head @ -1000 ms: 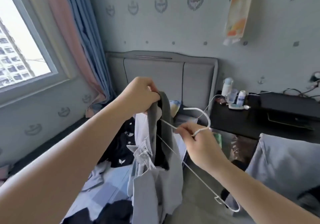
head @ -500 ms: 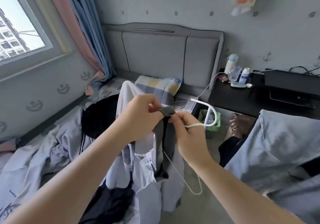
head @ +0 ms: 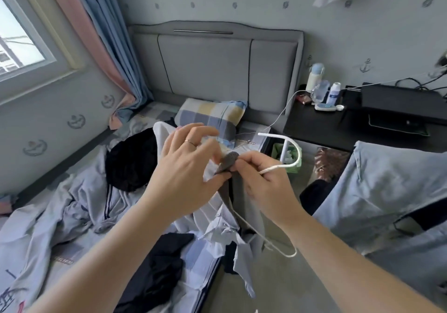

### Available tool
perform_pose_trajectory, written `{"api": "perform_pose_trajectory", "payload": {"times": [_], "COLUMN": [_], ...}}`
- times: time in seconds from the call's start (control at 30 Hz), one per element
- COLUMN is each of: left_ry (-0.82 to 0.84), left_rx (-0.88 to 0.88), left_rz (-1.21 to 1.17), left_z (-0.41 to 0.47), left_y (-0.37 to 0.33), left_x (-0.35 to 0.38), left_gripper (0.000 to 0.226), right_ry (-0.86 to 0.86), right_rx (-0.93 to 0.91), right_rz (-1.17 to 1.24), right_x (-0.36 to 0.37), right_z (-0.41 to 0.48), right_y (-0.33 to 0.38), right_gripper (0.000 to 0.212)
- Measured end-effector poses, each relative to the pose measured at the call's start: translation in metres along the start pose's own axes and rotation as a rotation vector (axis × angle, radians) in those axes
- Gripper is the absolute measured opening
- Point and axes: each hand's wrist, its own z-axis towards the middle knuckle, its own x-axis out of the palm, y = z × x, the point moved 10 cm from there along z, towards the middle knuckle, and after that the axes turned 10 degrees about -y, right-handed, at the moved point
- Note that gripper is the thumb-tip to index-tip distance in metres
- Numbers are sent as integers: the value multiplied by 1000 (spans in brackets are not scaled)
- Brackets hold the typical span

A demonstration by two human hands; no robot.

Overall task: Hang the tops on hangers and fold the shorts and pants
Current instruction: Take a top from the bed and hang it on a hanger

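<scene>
Over the bed (head: 205, 71) edge the top (head: 251, 216) hangs half-threaded on the hanger (head: 275, 167), its neck gripped by the right hand (head: 263, 179); the left hand (head: 183, 175), its hold unclear, should ease the collar (head: 228, 161) over smoothly.

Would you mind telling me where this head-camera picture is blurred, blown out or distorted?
Head view: motion blur smears the left hand; head view: the bright window pane is overexposed; head view: the wide lens bows the grey padded headboard; head view: the white wire hanger looks sharp.
</scene>
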Motion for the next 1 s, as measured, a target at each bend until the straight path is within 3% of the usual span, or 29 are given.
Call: {"api": "perform_pose_trajectory", "payload": {"times": [0.07,0.17,0.3,0.43,0.5,0.57,0.63,0.73,0.87,1.0], "left_ry": [36,101,201,15,-96,-179,-233,-250,-275,-251], "left_rx": [25,82,-228,-486,-632,-710,-739,-747,-731,-754], "left_rz": [7,5,-213,-415,-547,-634,-700,-772,-780,-697], "left_z": [5,0,-19,-40,-56,-68,-72,-73,-73,-81], "left_y": [7,6,30,55,68,74,77,76,77,91], "left_x": [1,12,40,48,50,49,46,43,38,36], "left_gripper": [43,29,28,21,17,17,15,18,24,22], "right_ry": [33,65,21,-248,-289,-120,165,477,630,625], "right_rx": [-44,-62,-143,-474,-486,-300,-60,111,105,115], "right_rz": [-58,-138,-382,-495,-504,-464,-481,-528,-822,-1075], "right_x": [-1,-3,-12,-42,-52,-41,-7,39,47,10], "right_z": [2,6,18,8,-8,-24,-49,-87,-106,-97], "right_y": [5,2,4,30,17,-18,-62,-109,-158,-192], "right_gripper": [23,26,38,22,14,14,26,27,21,18]}}
